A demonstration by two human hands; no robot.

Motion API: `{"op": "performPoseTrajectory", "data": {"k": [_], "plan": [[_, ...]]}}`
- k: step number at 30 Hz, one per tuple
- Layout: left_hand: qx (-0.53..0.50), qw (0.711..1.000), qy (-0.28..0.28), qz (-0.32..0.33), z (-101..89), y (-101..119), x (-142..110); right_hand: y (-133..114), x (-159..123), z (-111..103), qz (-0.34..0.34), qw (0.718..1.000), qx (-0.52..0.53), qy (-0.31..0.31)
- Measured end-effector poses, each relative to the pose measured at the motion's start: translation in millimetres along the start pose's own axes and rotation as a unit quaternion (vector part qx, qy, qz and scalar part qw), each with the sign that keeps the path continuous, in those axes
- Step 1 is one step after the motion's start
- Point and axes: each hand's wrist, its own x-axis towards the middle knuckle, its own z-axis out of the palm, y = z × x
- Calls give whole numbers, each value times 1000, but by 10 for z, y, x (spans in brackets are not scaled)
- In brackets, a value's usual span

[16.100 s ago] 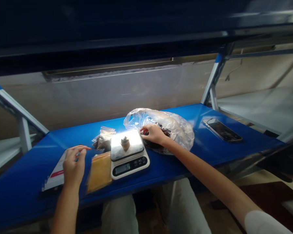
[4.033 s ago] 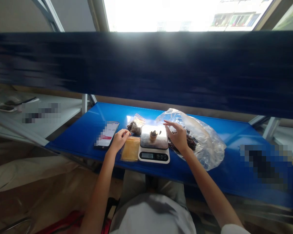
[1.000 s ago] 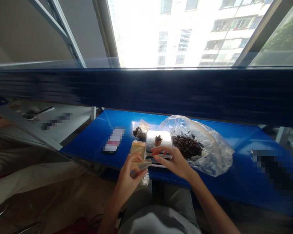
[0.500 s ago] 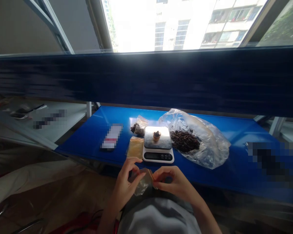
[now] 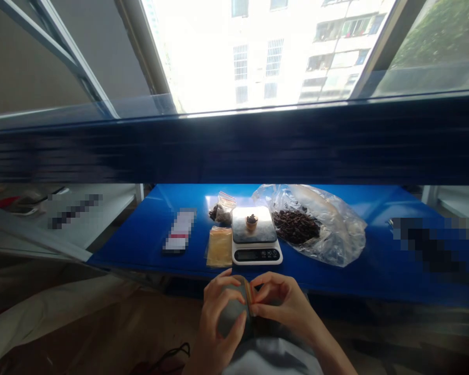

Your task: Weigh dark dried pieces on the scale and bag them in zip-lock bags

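**Hands:** both are up off the shelf, over the lap, and closed with fingers curled in. The left hand (image 5: 219, 312) and right hand (image 5: 283, 302) are pinching the same thing from either side.

**In the grip:** a small orange-edged packet (image 5: 250, 297) is held edge-on between the fingers, so not much of it can be seen. Whether it's sealed can't be told from here.

**Just past the hands:** a digital kitchen scale (image 5: 256, 255) sits on the blue shelf (image 5: 133, 245), not touched by either hand. Its readout is too small to read.

**On the scale:** a small brown cup (image 5: 251, 225) stands upright, with dark pieces heaped in it.

**Right of the scale:** a big clear plastic bag (image 5: 336, 224) lies open-looking and slumped, with dark dried pieces (image 5: 296, 227) inside.

**Left of the scale:** a flat yellow-orange packet (image 5: 219, 247) lies on the shelf, and a small clear bag of dark pieces (image 5: 221, 210) is set behind it.

**Further left:** a phone (image 5: 179, 230) lies flat, pixelated out.
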Motion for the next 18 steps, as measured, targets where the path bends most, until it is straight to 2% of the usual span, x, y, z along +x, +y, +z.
{"op": "performPoseTrajectory", "data": {"k": [3, 9, 14, 18], "plan": [[14, 1000, 12, 9, -10, -3, 12, -2, -44, 61, -17, 999, -39, 34], [92, 991, 77, 62, 83, -60, -33, 4, -103, 179, -36, 994, -90, 54], [97, 990, 53, 82, 128, -126, -202, 61, -224, 188, -54, 992, -104, 49], [44, 998, 24, 43, 142, -116, -353, 115, -403, 210, -79, 987, -129, 55]]}}
